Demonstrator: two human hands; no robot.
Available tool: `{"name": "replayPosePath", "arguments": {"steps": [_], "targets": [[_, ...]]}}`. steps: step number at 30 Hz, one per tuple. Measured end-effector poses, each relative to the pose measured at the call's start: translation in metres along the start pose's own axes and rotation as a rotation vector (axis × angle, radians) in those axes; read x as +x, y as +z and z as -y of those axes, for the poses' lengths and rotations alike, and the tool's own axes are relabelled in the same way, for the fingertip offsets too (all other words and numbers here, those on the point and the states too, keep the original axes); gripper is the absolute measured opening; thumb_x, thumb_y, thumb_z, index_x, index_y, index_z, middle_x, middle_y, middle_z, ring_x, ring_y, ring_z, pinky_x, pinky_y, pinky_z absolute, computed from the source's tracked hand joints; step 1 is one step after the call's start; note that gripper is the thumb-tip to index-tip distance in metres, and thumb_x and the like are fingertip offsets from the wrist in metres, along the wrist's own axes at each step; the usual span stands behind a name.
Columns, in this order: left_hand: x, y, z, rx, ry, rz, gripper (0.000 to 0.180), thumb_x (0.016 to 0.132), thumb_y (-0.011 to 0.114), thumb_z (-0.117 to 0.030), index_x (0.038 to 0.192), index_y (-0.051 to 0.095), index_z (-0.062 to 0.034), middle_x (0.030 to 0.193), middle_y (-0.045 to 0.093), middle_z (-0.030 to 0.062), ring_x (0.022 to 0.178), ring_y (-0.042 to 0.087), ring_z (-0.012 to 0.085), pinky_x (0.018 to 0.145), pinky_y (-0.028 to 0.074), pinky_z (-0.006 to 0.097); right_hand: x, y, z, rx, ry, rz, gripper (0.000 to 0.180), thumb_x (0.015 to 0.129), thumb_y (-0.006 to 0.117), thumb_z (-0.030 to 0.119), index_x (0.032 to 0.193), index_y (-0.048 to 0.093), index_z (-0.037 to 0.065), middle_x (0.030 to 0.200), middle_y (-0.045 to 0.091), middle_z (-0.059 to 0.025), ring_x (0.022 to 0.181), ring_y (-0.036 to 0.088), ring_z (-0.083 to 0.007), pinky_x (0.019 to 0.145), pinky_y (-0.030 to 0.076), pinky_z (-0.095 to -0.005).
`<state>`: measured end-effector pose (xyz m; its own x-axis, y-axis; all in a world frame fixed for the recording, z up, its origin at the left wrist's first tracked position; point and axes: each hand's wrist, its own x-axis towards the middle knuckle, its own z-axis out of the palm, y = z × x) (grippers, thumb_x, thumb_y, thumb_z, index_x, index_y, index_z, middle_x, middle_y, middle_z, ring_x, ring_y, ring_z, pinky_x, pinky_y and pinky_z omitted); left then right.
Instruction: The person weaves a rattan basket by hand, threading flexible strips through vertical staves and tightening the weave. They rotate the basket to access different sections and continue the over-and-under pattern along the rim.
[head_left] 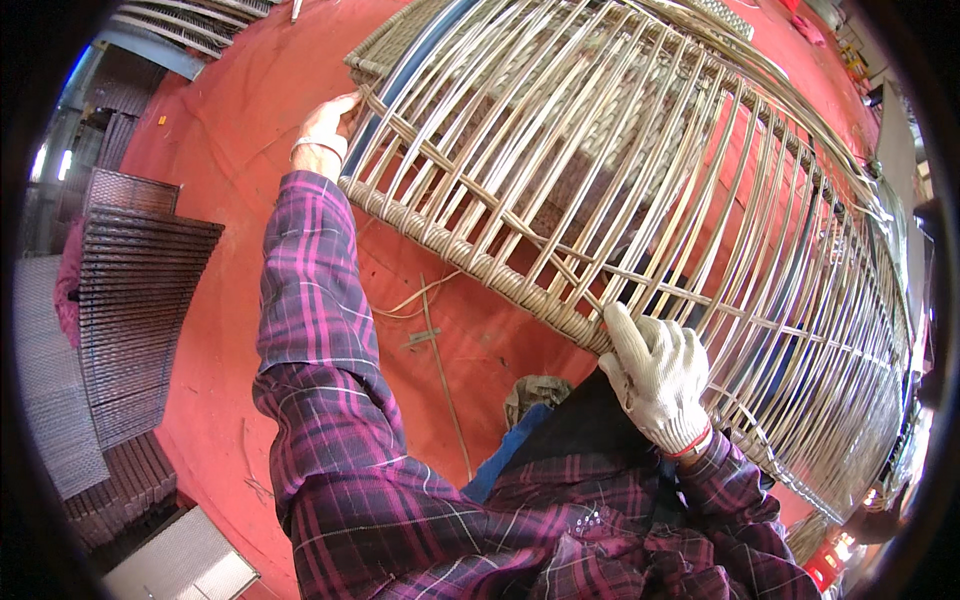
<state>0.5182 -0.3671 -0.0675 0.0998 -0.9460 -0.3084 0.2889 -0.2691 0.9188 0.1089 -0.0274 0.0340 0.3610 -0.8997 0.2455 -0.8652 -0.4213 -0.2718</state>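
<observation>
A large wicker frame (440, 235) of pale brown strands leans in front of me, with long bare uprights and a tightly wrapped edge nearest me. My left hand (328, 125), with a white band at the wrist, is at the frame's left corner. Its fingers close around a flat weaving strand (425, 148) there, though the frame partly hides them. That strand slants in and out between the uprights toward the right hand. My right hand (660, 375), in a white knitted glove with a red cuff edge, grips the wrapped edge with thumb and forefinger beside the crossing strands.
Dark woven panels (140, 310) stand stacked at the left on the red floor (220, 400). Below them lies a pale flat panel (185, 560). Loose strand offcuts (432, 320) are scattered under the frame. Long loose strands (790, 90) trail over its far side.
</observation>
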Motion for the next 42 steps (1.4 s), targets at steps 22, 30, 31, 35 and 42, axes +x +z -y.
{"name": "replayPosePath", "arguments": {"steps": [22, 30, 31, 35, 42], "targets": [[0.003, -0.047, 0.002, -0.194, -0.231, 0.092, 0.021, 0.097, 0.055, -0.010, 0.115, 0.062, -0.0020, 0.095, 0.065, 0.0053, 0.083, 0.062, 0.0159, 0.077, 0.055, 0.030, -0.003, 0.003, 0.000, 0.015, 0.008, 0.021, 0.062, 0.072, 0.079, 0.012, 0.130, 0.059, 0.002, 0.096, 0.062, -0.0113, 0.083, 0.061, -0.0297, 0.071, 0.047, -0.0433], [-0.009, -0.041, 0.006, -0.356, -0.058, 0.268, 0.018, 0.094, 0.054, -0.001, 0.110, 0.058, 0.0040, 0.093, 0.060, 0.0068, 0.083, 0.058, 0.0174, 0.080, 0.053, 0.029, -0.006, 0.002, -0.002, 0.003, -0.003, 0.051, 0.063, 0.073, 0.079, 0.014, 0.131, 0.058, 0.002, 0.101, 0.063, -0.0125, 0.086, 0.062, -0.0302, 0.073, 0.047, -0.0436], [-0.009, -0.039, 0.007, -0.365, -0.011, 0.303, 0.015, 0.093, 0.054, 0.000, 0.106, 0.057, 0.0039, 0.093, 0.058, 0.0066, 0.084, 0.058, 0.0179, 0.080, 0.052, 0.028, -0.006, 0.002, -0.002, 0.002, -0.005, 0.045, 0.063, 0.073, 0.079, 0.014, 0.131, 0.058, 0.002, 0.101, 0.063, -0.0128, 0.086, 0.062, -0.0302, 0.073, 0.047, -0.0437], [-0.011, -0.034, 0.008, -0.378, 0.090, 0.338, 0.008, 0.091, 0.057, 0.006, 0.097, 0.059, 0.0013, 0.090, 0.061, 0.0097, 0.079, 0.059, 0.0187, 0.076, 0.054, 0.030, -0.005, 0.003, -0.002, -0.002, -0.006, 0.006, 0.064, 0.073, 0.080, 0.015, 0.131, 0.058, 0.001, 0.102, 0.063, -0.0132, 0.086, 0.062, -0.0301, 0.073, 0.047, -0.0438], [-0.021, -0.023, 0.001, -0.292, -0.005, 0.294, 0.006, 0.093, 0.059, 0.002, 0.097, 0.061, -0.0026, 0.082, 0.057, 0.0040, 0.074, 0.055, 0.0158, 0.069, 0.053, 0.030, -0.005, 0.004, -0.002, 0.001, -0.006, 0.038, 0.063, 0.072, 0.080, 0.014, 0.130, 0.059, 0.000, 0.098, 0.063, -0.0128, 0.084, 0.062, -0.0301, 0.072, 0.047, -0.0436]]}}
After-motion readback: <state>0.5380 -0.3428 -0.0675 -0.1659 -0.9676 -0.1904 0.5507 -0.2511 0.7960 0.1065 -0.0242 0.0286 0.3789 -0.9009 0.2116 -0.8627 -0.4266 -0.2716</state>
